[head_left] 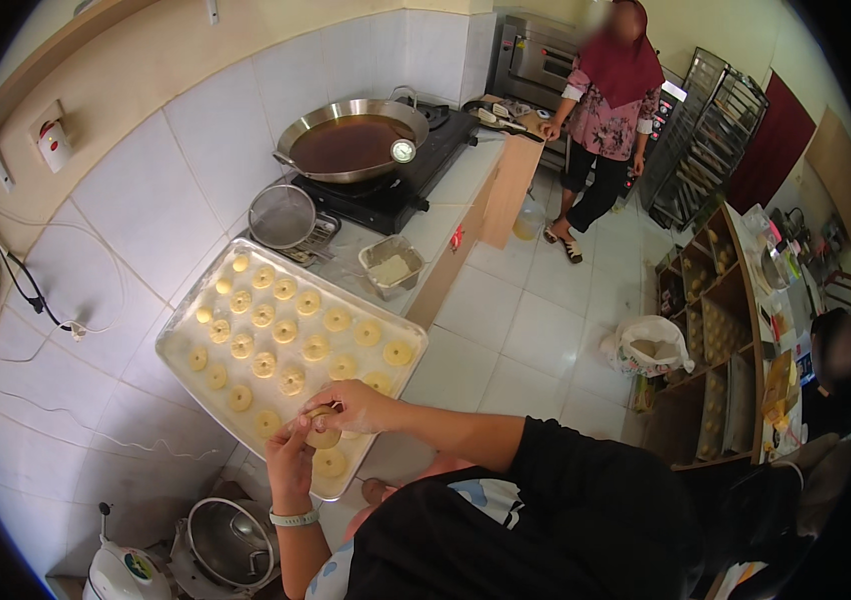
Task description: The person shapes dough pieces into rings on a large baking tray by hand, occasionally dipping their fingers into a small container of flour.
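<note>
My left hand (291, 452) and my right hand (358, 407) meet over the near end of a metal tray (176, 336). Between their fingers is a pale dough ring (324, 436), which both hands grip from either side. Fingers partly cover the ring's upper part. Several dough rings (286, 331) lie in rows across the floured tray, each with a small hole. At its far left corner sit round dough balls (224, 286) without visible holes. One more ring (329, 462) lies on the tray just below my hands.
Beyond the tray stand a wide pan of brown liquid (351, 145) on a black stove (446, 140), a sieve (282, 217) and a plastic tub of flour (391, 265). A person (611, 110) stands by the oven. Shelves (716, 330) and a white sack (648, 345) are to the right.
</note>
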Tool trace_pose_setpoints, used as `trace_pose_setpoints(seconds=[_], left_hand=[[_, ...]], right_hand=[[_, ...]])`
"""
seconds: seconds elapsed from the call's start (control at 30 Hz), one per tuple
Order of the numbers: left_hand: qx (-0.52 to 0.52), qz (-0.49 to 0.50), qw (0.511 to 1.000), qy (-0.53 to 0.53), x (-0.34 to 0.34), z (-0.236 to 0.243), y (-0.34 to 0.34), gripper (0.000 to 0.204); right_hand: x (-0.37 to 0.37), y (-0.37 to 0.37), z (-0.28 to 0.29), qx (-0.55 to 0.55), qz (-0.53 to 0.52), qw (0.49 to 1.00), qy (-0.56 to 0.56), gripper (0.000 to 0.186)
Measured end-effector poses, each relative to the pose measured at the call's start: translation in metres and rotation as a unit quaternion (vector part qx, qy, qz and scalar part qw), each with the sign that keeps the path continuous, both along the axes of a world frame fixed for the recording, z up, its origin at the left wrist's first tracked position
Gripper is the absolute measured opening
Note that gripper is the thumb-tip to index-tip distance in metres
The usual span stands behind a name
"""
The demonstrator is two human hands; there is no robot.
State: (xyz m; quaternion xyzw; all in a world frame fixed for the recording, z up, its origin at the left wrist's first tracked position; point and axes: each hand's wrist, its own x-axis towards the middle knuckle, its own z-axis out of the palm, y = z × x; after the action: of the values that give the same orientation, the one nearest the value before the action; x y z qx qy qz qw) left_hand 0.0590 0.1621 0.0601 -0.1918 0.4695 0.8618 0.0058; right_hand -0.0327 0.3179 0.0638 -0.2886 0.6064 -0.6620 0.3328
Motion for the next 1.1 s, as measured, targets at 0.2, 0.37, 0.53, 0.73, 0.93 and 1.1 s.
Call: trace_pose_setpoints(seconds=[0.2, 0.37, 0.53, 0.73, 0.93, 1.1], left_hand=[[-0.031, 0.043, 0.999, 0.0, -0.045, -0.006, 0.114, 0.017], [-0.108, -0.004, 0.994, 0.016, -0.102, -0.039, 0.179, 0.021], [0.024, 0.009, 1.0, -0.015, -0.098, -0.041, 0.243, 0.024], [-0.026, 0.057, 0.998, -0.023, -0.1, -0.031, 0.275, 0.027], [-0.062, 0.017, 0.998, -0.015, -0.114, -0.032, 0.256, 0.028], [-0.01, -0.034, 0.999, -0.018, -0.118, -0.044, 0.238, 0.032]], right_hand=[[-0.049, 0.107, -0.026, -0.048, -0.028, 0.998, -0.021, 0.028], [-0.096, 0.183, -0.035, 0.057, -0.052, 0.985, 0.156, 0.023], [-0.109, 0.242, -0.037, 0.057, 0.009, 0.996, 0.062, 0.028], [-0.114, 0.273, -0.035, 0.089, 0.032, 0.994, 0.047, 0.033], [-0.119, 0.258, -0.031, 0.102, 0.014, 0.969, 0.222, 0.027], [-0.12, 0.247, -0.03, 0.056, -0.02, 0.997, -0.051, 0.032]])
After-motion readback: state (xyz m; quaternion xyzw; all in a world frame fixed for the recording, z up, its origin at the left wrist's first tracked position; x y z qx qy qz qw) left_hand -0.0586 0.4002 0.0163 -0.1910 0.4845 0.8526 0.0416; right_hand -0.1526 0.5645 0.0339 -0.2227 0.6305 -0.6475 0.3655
